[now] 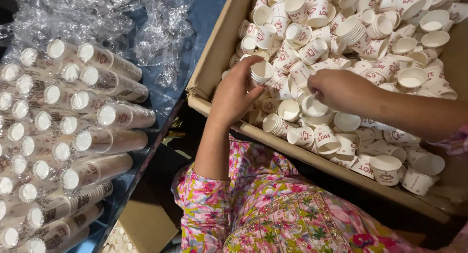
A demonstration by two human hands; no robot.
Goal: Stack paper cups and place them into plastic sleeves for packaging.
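Well to the left of the left hand (pixel 234 94), sleeves of stacked paper cups (pixel 73 145) wrapped in clear plastic lie on their sides in rows, their white bottoms facing up toward the camera. Above them, farther from the person, a heap of crumpled clear plastic wrap (pixel 122 19) rests on a blue surface (pixel 204 11). Below the left elbow, a piece of brown cardboard (pixel 146 223) sits by the surface's edge.

The left hand reaches over the near wall of a large cardboard box (pixel 214 53), its fingers curled around a short stack of cups (pixel 262 71), which it grips from the side with the open mouth facing up. The forearm runs down to a floral pink sleeve (pixel 204 204) and the same patterned clothing across the lap.

Between the two hands and all around them, the box is filled with loose white paper cups (pixel 360 33) with red print, some nested in short stacks, some tipped over, some upright.

The right hand (pixel 336 89) comes in from the right, palm down, fingers bent and closed toward a single white cup (pixel 313 107) lying just under its fingertips; I cannot tell whether it actually pinches the rim or only touches it. To the right of that hand more cups lie spread toward the box's far side.
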